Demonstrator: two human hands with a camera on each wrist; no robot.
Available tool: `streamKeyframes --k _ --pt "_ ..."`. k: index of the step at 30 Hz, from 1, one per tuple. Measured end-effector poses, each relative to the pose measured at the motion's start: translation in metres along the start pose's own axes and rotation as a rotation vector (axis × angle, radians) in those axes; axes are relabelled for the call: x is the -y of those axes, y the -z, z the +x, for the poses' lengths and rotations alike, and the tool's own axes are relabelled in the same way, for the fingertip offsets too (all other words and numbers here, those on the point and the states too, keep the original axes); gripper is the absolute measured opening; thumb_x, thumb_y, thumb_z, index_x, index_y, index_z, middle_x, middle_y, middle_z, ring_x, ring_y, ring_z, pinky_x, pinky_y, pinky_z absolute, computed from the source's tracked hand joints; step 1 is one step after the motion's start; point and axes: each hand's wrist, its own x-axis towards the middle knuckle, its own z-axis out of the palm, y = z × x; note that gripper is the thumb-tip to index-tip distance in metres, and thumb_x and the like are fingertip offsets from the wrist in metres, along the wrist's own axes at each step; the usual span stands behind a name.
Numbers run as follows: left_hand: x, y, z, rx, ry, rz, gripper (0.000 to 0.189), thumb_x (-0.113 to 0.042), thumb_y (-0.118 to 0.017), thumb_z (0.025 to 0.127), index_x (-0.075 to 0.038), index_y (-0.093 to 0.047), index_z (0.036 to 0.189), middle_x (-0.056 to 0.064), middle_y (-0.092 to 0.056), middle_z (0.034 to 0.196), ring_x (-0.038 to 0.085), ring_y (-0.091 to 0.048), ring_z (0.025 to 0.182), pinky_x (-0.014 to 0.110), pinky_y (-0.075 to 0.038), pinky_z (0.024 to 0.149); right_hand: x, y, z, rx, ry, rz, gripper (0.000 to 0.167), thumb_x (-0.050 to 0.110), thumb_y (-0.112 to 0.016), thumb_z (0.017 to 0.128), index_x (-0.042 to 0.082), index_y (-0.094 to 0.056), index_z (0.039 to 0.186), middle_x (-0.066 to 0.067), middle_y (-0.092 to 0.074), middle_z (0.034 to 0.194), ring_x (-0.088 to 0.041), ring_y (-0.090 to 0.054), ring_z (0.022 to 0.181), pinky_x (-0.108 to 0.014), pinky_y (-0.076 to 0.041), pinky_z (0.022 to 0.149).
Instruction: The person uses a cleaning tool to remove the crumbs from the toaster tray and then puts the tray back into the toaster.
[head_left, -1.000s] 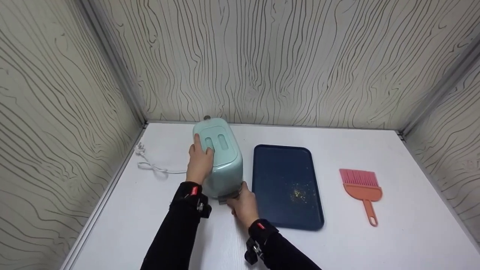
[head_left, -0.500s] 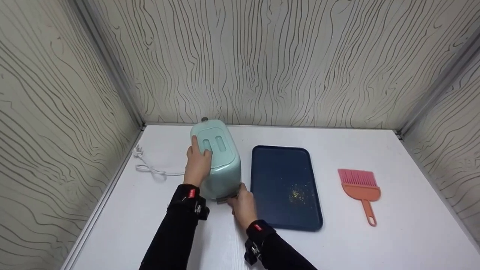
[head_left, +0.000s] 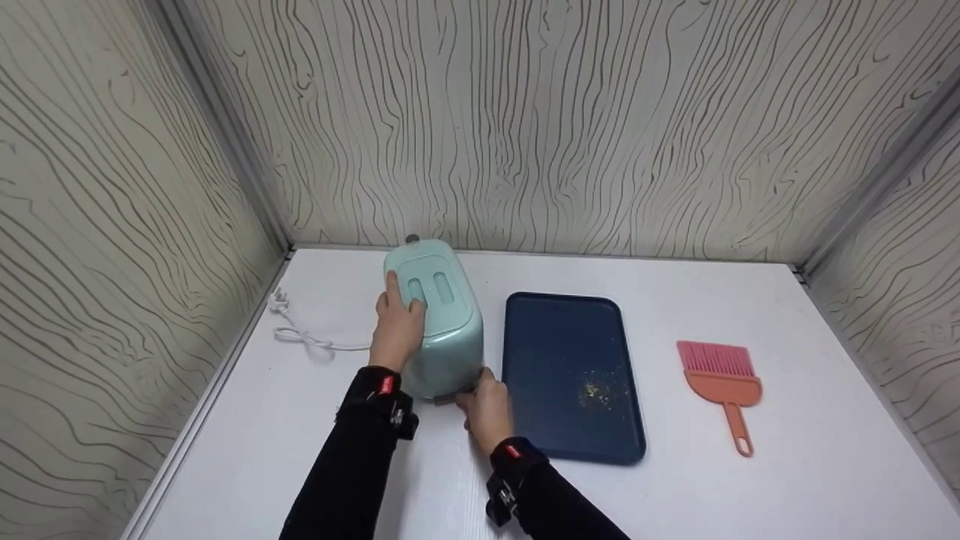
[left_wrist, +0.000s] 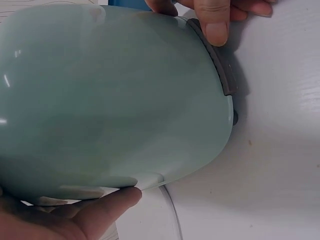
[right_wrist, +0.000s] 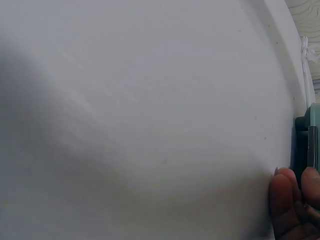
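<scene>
A mint-green toaster [head_left: 450,352] with two slots under a lid-like top stands left of centre. My left hand [head_left: 399,330] grips its top left edge, with a finger along the top and the thumb near a slot. In the left wrist view, a left finger [left_wrist: 112,210] lies along the toaster's side. Low on the toaster's near end is the dark grey front strip of a crumb tray [left_wrist: 217,62], almost flush with the body. My right hand [head_left: 489,412] holds this strip, its thumb [left_wrist: 216,30] on the outer face and other fingers curled below. The rest of the crumb tray is hidden inside.
A dark blue tray [head_left: 566,337] with golden crumbs [head_left: 595,391] lies right of the toaster. Further right is a pink-bristled brush [head_left: 724,382] with an orange handle. A white cord and plug [head_left: 300,334] lie at left. Patterned walls [head_left: 525,127] close the back and sides.
The crumb tray's dark strip has moved in closer against the toaster's near end, with my right hand following it. My left hand keeps its hold; the toaster stays in place.
</scene>
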Motion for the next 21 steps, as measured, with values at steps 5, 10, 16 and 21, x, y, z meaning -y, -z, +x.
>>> streamKeyframes --k 5,10,16,21 --pt "0.0000 -0.0021 -0.0007 -0.002 0.008 0.001 0.071 -0.032 -0.033 0.106 -0.017 0.004 0.165 0.026 -0.010 0.167 0.048 -0.044 0.137 0.061 -0.045 0.106 -0.0006 0.0000 -0.0001 0.006 -0.025 -0.008 0.033 -0.004 -0.074 0.079 -0.007 -0.061 0.109 -0.008 -0.064 0.064 -0.007 -0.049 0.035 -0.027 -0.047 0.038" --pt "-0.0019 -0.0019 -0.0007 0.004 -0.002 0.004 0.071 -0.032 -0.033 0.106 -0.017 0.005 0.165 0.026 -0.010 0.167 0.048 -0.044 0.137 0.061 -0.044 0.107 0.0003 0.0007 0.0008 -0.007 -0.025 -0.010 0.036 -0.003 -0.075 0.079 -0.009 -0.061 0.111 -0.008 -0.064 0.066 -0.007 -0.049 0.035 -0.027 -0.047 0.038" --pt "0.0006 -0.0029 -0.0002 0.004 -0.010 0.005 0.071 -0.031 -0.033 0.106 -0.016 0.005 0.165 0.027 -0.009 0.166 0.049 -0.045 0.136 0.061 -0.044 0.107 -0.0011 0.0004 0.0002 0.007 -0.030 0.011 0.035 -0.004 -0.074 0.079 -0.009 -0.060 0.111 -0.007 -0.063 0.065 -0.008 -0.050 0.035 -0.027 -0.045 0.036" --pt "0.0011 -0.0031 0.0003 0.001 -0.006 0.012 0.071 -0.031 -0.033 0.106 -0.017 0.005 0.165 0.028 -0.010 0.166 0.049 -0.048 0.133 0.061 -0.046 0.105 -0.0013 0.0007 0.0010 0.011 -0.037 0.008 0.038 -0.004 -0.074 0.079 -0.010 -0.061 0.114 -0.012 -0.067 0.071 -0.009 -0.051 0.035 -0.028 -0.045 0.035"
